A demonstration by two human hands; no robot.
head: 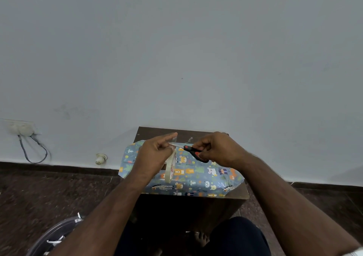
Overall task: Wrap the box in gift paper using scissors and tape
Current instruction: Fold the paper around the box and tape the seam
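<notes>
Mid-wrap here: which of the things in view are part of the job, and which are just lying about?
In the job: wrapped box, tape roll in left hand, scissors in right hand, table.
Lying about: wall socket, cable, bin.

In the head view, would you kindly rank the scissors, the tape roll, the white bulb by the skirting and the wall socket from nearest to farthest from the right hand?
1. Scissors: held in the right hand itself.
2. Tape roll: just left, hanging at the left hand.
3. White bulb: farther left, low against the wall.
4. Wall socket: far left on the wall.
</notes>
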